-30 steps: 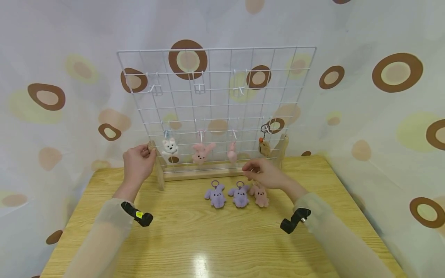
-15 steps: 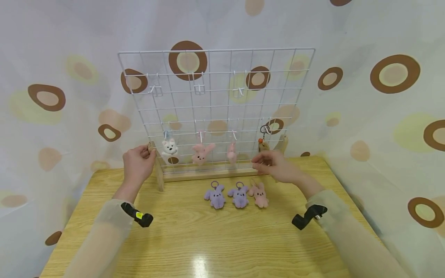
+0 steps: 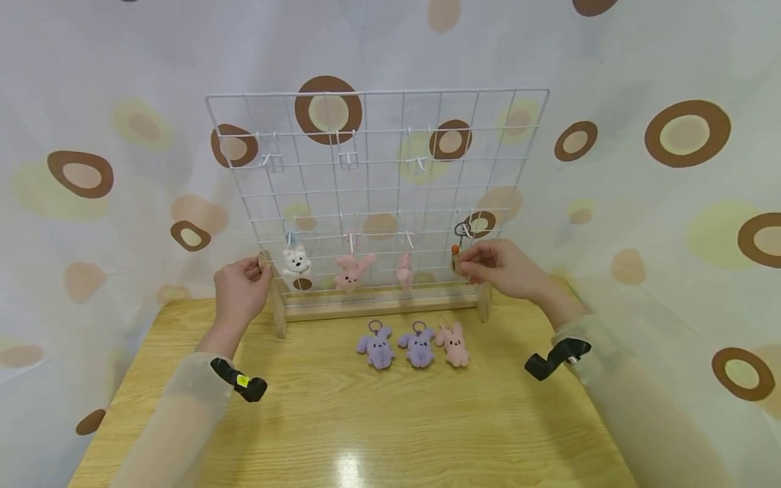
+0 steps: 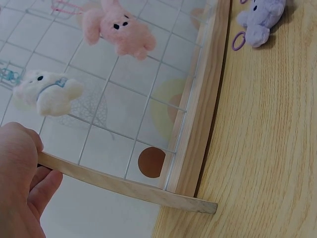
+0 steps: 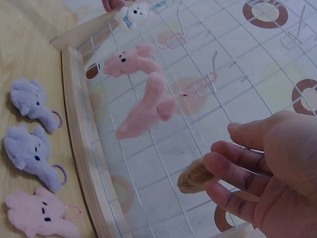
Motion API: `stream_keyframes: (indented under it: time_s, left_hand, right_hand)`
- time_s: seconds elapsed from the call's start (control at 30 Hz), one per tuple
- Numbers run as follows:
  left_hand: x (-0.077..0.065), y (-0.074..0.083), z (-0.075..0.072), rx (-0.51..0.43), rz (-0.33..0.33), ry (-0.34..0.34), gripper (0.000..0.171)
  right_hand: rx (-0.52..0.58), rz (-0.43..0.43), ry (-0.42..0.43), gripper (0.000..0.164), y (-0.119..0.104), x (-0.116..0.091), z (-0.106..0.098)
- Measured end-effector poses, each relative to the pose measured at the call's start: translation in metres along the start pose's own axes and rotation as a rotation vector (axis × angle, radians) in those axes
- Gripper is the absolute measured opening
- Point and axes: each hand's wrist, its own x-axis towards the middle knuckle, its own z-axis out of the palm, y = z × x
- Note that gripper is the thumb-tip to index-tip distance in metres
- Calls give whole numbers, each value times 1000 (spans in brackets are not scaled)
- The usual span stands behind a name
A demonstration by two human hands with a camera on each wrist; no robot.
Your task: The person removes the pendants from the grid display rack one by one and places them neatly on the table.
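Observation:
My left hand [image 3: 242, 291] grips the upper end of the left wooden upright [image 4: 124, 184] of a white wire grid rack [image 3: 379, 187]. My right hand [image 3: 506, 270] is at the small brown plush keychain [image 5: 194, 177], which hangs by a dark ring from a hook at the right. Its fingertips overlap this plush in the right wrist view, with the thumb held apart from the fingers. Along the same row of hooks hang a white plush dog [image 3: 296, 260], a pink plush bunny [image 3: 349, 273] and a second pink plush [image 3: 404, 271] seen edge-on.
On the wooden table [image 3: 342, 413] before the rack lie two purple plush keychains [image 3: 376, 349] and a pink bunny keychain [image 3: 454, 346] in a row. Bare hooks [image 3: 349, 158] sit higher on the grid. A patterned cloth [image 3: 610, 224] hangs behind.
My right hand has moved up and right from above the pink bunny on the table to the hanging brown plush. The left hand stays on the upright.

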Motion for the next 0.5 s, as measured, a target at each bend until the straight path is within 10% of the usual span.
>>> stream_keyframes:
  time_s: [0.5]
  left_hand:
    - [0, -1, 0, -3, 12, 2, 30]
  right_hand:
    - [-139, 70, 92, 24, 11, 20, -24]
